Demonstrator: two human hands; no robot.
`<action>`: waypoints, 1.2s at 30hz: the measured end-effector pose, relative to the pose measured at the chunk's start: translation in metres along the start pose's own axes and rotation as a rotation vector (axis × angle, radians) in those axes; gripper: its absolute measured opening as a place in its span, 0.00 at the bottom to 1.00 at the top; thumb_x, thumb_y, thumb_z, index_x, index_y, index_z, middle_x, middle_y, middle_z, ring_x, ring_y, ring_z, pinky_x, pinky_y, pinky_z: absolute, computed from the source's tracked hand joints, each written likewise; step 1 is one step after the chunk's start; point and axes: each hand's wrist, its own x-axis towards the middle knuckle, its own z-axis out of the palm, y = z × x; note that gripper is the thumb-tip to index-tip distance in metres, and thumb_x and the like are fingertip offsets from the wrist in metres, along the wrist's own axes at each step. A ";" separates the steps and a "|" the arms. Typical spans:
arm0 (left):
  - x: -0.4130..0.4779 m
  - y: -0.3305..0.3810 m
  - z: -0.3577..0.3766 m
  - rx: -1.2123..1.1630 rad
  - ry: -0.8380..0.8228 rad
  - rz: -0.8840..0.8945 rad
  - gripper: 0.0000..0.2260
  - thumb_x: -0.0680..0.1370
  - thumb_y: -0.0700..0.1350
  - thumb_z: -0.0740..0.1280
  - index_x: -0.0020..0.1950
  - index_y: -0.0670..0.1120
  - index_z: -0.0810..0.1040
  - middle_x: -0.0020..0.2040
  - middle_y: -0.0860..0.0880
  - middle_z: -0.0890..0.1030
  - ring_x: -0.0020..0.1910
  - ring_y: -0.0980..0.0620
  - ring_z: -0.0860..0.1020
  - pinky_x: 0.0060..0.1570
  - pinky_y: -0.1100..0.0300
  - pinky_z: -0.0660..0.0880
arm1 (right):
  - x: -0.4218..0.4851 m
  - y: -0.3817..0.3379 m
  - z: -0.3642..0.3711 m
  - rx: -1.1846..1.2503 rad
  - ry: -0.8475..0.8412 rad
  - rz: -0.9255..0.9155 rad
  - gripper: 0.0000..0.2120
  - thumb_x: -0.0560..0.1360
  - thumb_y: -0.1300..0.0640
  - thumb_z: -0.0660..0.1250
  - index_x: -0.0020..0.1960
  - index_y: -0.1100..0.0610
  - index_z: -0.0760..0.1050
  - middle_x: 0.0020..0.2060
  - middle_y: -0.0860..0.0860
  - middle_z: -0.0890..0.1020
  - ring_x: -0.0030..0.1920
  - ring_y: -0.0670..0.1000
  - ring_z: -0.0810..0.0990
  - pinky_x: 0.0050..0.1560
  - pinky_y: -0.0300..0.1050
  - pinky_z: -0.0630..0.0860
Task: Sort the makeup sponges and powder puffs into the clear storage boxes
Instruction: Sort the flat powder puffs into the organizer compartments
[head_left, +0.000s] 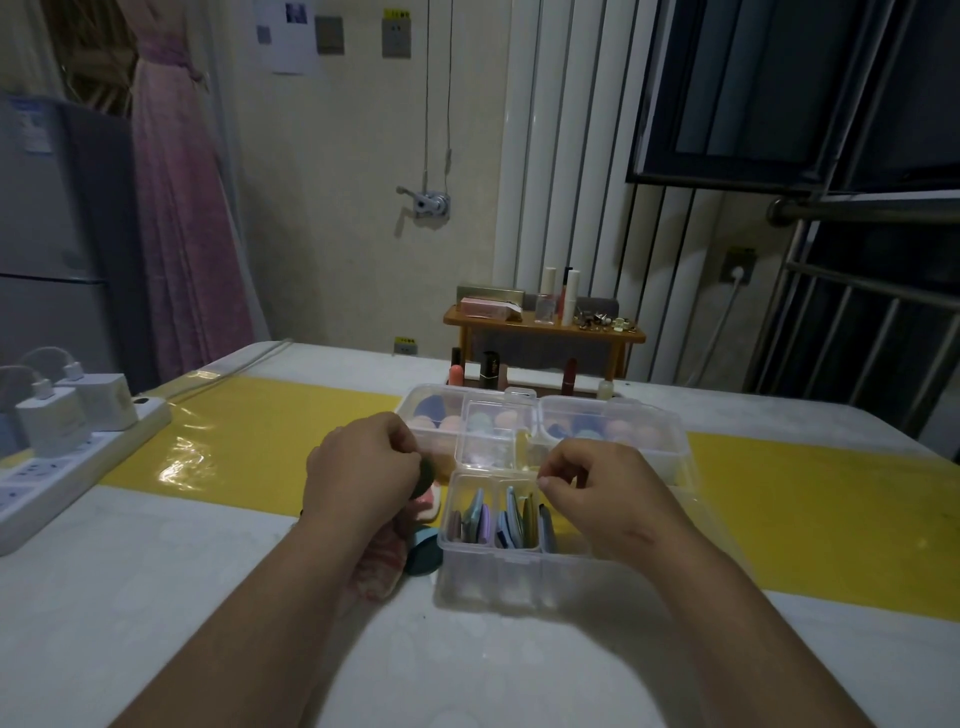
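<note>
My left hand (361, 470) pinches a dark green round powder puff (427, 474) just left of the clear boxes. My right hand (597, 491) hovers over the near clear storage box (498, 571), fingers curled and pinched, seemingly with nothing in them. That box holds several flat puffs (498, 519) standing on edge in its compartments. Behind it a small clear box (488, 436) and two larger clear boxes (649, 457) (431, 410) hold pink and blue sponges. A pink puff (428, 506), a dark blue round puff (423, 553) and a pink patterned puff (376, 564) lie on the table under my left wrist.
A white power strip with chargers (67, 441) sits at the table's left edge. Lipsticks and bottles (488, 369) stand behind the boxes below a small wooden shelf (545, 327) of cosmetics. A yellow strip (249, 436) crosses the white table.
</note>
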 end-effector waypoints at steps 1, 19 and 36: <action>0.001 -0.001 0.001 -0.049 0.006 -0.002 0.05 0.72 0.42 0.68 0.39 0.51 0.77 0.38 0.52 0.78 0.43 0.49 0.76 0.41 0.54 0.74 | 0.000 0.000 0.000 0.002 0.000 -0.001 0.06 0.78 0.54 0.66 0.45 0.43 0.77 0.40 0.41 0.79 0.41 0.44 0.77 0.42 0.36 0.75; -0.003 0.005 0.009 -0.549 0.047 0.058 0.08 0.77 0.37 0.68 0.42 0.47 0.73 0.40 0.45 0.78 0.40 0.41 0.79 0.39 0.45 0.80 | 0.001 0.001 -0.001 0.132 0.007 -0.033 0.08 0.78 0.54 0.68 0.51 0.40 0.76 0.46 0.37 0.78 0.42 0.43 0.78 0.46 0.41 0.79; -0.009 0.011 0.017 -0.590 -0.196 0.074 0.07 0.73 0.42 0.75 0.37 0.51 0.80 0.38 0.49 0.83 0.43 0.46 0.82 0.47 0.46 0.80 | -0.002 -0.005 -0.005 0.244 -0.025 -0.082 0.14 0.78 0.60 0.67 0.55 0.41 0.78 0.49 0.36 0.78 0.42 0.37 0.74 0.39 0.27 0.71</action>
